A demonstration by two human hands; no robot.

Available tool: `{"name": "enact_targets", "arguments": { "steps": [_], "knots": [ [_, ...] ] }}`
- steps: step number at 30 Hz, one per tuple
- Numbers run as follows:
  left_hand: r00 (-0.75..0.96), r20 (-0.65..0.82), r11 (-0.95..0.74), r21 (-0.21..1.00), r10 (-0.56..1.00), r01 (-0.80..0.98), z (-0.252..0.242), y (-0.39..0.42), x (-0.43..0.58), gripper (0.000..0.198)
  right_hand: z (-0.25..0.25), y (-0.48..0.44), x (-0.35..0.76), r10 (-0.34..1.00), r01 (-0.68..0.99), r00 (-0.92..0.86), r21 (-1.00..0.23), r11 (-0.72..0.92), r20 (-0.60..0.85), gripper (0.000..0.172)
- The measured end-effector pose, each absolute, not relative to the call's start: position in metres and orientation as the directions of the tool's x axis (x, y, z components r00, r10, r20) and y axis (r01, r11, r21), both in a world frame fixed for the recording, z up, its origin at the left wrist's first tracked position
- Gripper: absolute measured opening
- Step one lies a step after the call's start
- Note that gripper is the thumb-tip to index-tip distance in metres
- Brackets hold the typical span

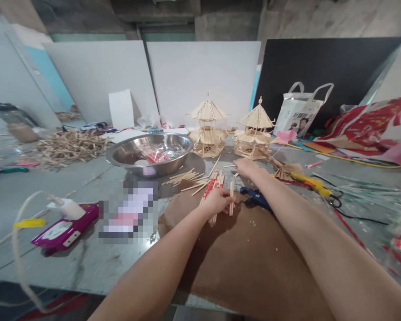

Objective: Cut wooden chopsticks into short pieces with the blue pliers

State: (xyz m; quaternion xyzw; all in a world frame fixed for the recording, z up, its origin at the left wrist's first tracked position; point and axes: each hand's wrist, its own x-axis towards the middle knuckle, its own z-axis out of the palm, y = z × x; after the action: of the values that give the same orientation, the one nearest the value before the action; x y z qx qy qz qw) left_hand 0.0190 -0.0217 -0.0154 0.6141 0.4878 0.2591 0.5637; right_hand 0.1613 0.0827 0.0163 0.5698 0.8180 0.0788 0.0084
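Gathering seems the step: the left hand (216,201) clasps wooden sticks (231,198), while the right hand (247,169), at its one o'clock, grip unclear, needs a careful fingertip pinch.

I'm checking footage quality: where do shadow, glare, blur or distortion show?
Head view: dark shadow on the brown sheet below the left hand; bright highlights on the steel basin; the red bag at right soft and stretched; blocky pixelation over a flat item.

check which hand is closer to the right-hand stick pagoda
Right. The right hand is just in front of the right-hand stick pagoda; the left hand is farther from it, lower and to the left, holding wooden sticks.
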Motion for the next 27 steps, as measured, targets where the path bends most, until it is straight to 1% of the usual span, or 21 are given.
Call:
{"name": "enact_targets", "arguments": {
  "steps": [4,6,9,12,16,20,22,23,25,26,27],
  "knots": [
    [0.388,-0.268,0.141,0.935,0.882,0.326,-0.011,-0.024,0.016,0.010,0.006,0.105,0.143,0.934,0.927,-0.353,0.159,0.340,0.062,0.032],
    [0.389,-0.272,0.138,0.931,0.880,0.339,-0.011,-0.023,0.015,0.010,0.001,0.112,0.138,0.934,0.925,-0.352,0.172,0.338,0.056,0.030],
    [0.375,-0.264,0.129,0.928,0.889,0.349,-0.013,-0.021,0.014,0.011,-0.005,0.116,0.133,0.931,0.920,-0.360,0.191,0.343,0.061,0.028],
    [0.364,-0.233,0.113,0.940,0.902,0.321,-0.015,-0.020,0.014,0.011,-0.009,0.115,0.132,0.922,0.914,-0.377,0.196,0.356,0.088,0.028],
    [0.370,-0.201,0.102,0.957,0.907,0.271,-0.016,-0.020,0.016,0.010,-0.007,0.109,0.134,0.912,0.913,-0.393,0.171,0.370,0.122,0.027],
    [0.382,-0.187,0.097,0.965,0.905,0.243,-0.015,-0.020,0.016,0.012,0.010,0.096,0.141,0.911,0.931,-0.363,0.119,0.346,0.197,0.026],
    [0.373,-0.183,0.103,0.969,0.910,0.224,-0.014,-0.019,0.015,0.010,0.022,0.083,0.149,0.904,0.940,-0.338,0.044,0.338,0.263,0.030],
    [0.368,-0.183,0.111,0.972,0.912,0.207,-0.014,-0.019,0.016,0.009,0.026,0.074,0.154,0.896,0.937,-0.323,-0.026,0.347,0.305,0.031],
    [0.361,-0.184,0.130,0.977,0.914,0.168,-0.012,-0.018,0.017,0.010,0.031,0.052,0.167,0.874,0.864,-0.262,-0.304,0.401,0.408,0.030],
    [0.361,-0.181,0.133,0.979,0.915,0.155,-0.012,-0.018,0.017,0.011,0.030,0.039,0.174,0.876,0.801,-0.235,-0.426,0.421,0.422,0.029],
    [0.365,-0.175,0.127,0.980,0.915,0.152,-0.012,-0.018,0.018,0.011,0.028,0.026,0.180,0.886,0.741,-0.212,-0.523,0.421,0.413,0.029]
  ]
}}
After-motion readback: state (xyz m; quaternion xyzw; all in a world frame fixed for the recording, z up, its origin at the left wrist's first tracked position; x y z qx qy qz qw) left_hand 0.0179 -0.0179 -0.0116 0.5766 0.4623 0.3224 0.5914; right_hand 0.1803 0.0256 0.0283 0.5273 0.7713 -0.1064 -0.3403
